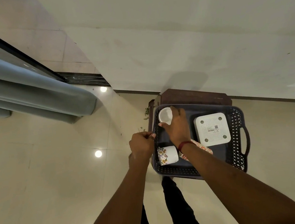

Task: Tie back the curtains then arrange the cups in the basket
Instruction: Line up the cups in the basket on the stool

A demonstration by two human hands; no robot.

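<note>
Grey-blue curtain (34, 93) hangs bunched far left by the glass door; can't tell if it's tied. Left hand (141, 144) is curled on the left rim of the dark basket (238, 139), which sits on a brown stool (195, 95). Floral cup (167, 155) lies on its side in the near-left corner. Right hand (177, 127) grips the white cup (165, 116), upright in the far-left corner. Red-patterned cup (202, 147) lies under the right wrist. White vented box (212, 129) sits right of centre.

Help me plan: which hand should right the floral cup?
Probably the left hand: it grips the basket rim beside the floral cup; the right hand holds the white cup in the far corner.
</note>
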